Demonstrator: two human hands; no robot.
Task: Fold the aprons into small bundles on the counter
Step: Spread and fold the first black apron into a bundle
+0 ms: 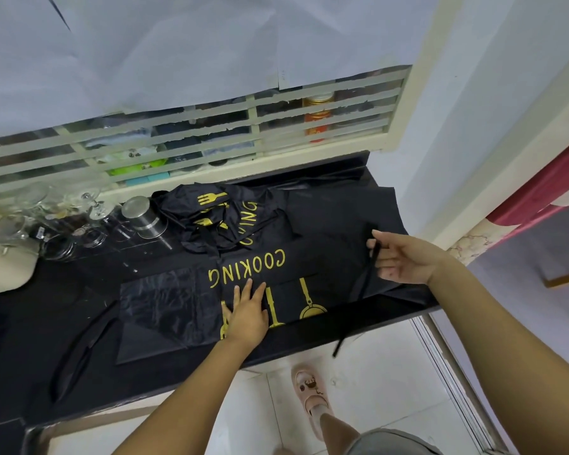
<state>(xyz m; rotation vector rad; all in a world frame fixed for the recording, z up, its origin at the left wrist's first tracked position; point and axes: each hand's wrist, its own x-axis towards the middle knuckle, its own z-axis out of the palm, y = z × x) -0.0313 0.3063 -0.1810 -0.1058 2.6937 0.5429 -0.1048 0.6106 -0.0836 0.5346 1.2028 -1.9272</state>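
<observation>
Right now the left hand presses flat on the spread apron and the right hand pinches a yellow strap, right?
No: the head view shows the right hand pinching a black strap, not yellow. The left hand presses flat on the spread apron.

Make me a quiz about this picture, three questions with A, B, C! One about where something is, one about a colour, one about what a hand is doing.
1. Where is the steel tin?
A) on the floor
B) on the counter, left of the crumpled apron
C) on a chair

2. What colour is the word on the flat apron?
A) gold
B) white
C) red

3. What is the right hand doing?
A) lying flat
B) holding a glass
C) pinching a strap

Answers:
1 B, the tin stands on the black counter beside the crumpled cloth.
2 A, COOKING is printed in gold.
3 C, its fingers close on the black strap, while the left hand presses flat.
</observation>
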